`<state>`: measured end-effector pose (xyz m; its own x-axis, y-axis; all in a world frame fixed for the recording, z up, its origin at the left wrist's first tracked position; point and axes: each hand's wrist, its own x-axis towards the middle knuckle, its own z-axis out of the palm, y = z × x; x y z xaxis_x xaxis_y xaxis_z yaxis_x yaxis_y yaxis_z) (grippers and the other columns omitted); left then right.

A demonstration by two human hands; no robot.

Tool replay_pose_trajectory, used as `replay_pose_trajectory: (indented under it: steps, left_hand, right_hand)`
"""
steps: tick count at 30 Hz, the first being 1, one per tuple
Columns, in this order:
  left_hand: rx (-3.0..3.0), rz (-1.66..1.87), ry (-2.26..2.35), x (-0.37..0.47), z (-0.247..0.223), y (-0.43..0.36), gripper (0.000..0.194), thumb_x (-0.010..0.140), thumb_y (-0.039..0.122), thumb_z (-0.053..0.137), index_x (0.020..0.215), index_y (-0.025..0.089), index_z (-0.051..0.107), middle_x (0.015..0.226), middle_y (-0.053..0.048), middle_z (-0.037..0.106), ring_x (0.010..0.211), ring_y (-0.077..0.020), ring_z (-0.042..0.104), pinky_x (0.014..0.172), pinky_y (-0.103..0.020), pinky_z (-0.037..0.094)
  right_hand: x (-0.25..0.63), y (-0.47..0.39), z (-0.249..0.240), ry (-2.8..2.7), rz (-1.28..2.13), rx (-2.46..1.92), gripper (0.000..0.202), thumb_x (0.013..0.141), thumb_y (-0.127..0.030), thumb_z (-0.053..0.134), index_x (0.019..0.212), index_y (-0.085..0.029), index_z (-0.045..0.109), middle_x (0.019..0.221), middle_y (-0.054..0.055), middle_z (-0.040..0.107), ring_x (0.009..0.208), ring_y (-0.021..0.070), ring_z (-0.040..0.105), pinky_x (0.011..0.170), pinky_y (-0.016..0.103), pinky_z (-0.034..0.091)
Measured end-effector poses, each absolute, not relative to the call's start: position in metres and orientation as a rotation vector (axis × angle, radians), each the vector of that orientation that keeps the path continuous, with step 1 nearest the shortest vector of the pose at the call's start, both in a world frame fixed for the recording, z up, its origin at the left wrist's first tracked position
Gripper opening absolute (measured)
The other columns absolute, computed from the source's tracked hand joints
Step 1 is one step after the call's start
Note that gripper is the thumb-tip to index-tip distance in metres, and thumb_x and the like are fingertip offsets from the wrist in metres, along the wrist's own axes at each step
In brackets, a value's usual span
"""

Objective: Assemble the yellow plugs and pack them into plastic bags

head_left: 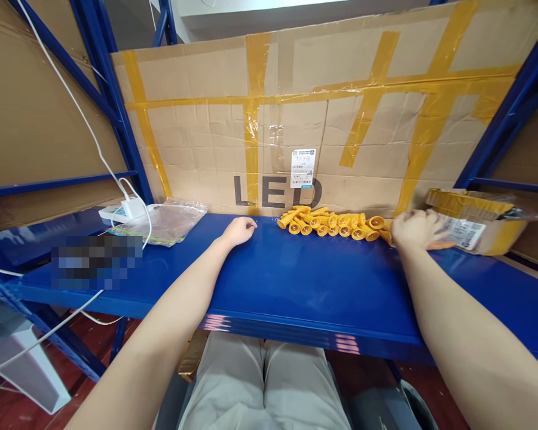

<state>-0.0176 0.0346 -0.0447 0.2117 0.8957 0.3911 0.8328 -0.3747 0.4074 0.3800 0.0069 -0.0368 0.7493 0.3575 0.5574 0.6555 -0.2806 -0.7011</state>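
Note:
My left hand (240, 232) rests on the blue shelf (309, 286) with its fingers curled in; I see nothing in it. To its right, a row of small yellow plastic pieces (334, 224) lies heaped along the back, each a narrow stem with a flared, cup-like round end. At the right end of that row is my right hand (413, 229), just left of a taped cardboard box (475, 224). Its fingers are smeared by motion and point toward the box. An orange blurred shape (442, 245) shows below them; whether the hand grips it is unclear.
A large cardboard sheet (206, 143) marked LED stands behind the shelf. At the left lie a clear plastic bag (174, 218) and a white charger (133, 209) with cables, beside a pixelated dark patch (96, 261). Blue rack posts (493, 137) rise on both sides.

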Motion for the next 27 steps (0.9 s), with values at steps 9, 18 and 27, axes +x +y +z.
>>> replay_pose_trajectory:
  steps: [9,18,27]
  left_hand:
    - [2.276,0.583,2.102,-0.017,-0.035,0.025,0.046,0.079,0.030,0.054,0.124,0.021,0.057,0.139,-0.012,0.049,0.133,-0.0319,0.038,0.108,-0.049,0.032]
    - [1.482,0.775,2.596,-0.062,-0.027,0.029,0.077,0.073,0.028,0.058,0.142,0.005,0.032,0.154,-0.027,0.013,0.141,-0.0458,0.000,0.102,-0.072,0.020]
    - [1.499,0.517,2.601,-0.082,-0.046,0.045,0.060,0.074,0.029,0.050,0.130,0.007,0.053,0.142,-0.028,0.040,0.137,-0.0459,0.022,0.099,-0.075,0.018]
  right_hand:
    - [0.330,0.004,-0.008,-1.429,-0.510,-1.419,0.037,0.081,-0.018,0.037,0.111,-0.012,0.058,0.121,0.017,0.056,0.118,0.0279,0.046,0.098,0.045,0.035]
    - [0.269,0.006,-0.031,-2.128,-0.472,-1.181,0.037,0.084,-0.015,0.039,0.114,-0.014,0.059,0.119,0.015,0.060,0.109,0.0288,0.054,0.092,0.043,0.042]
    - [0.246,0.002,-0.048,-2.420,-0.495,-1.150,0.037,0.084,-0.013,0.039,0.114,-0.012,0.061,0.125,0.015,0.058,0.114,0.0284,0.053,0.091,0.043,0.042]
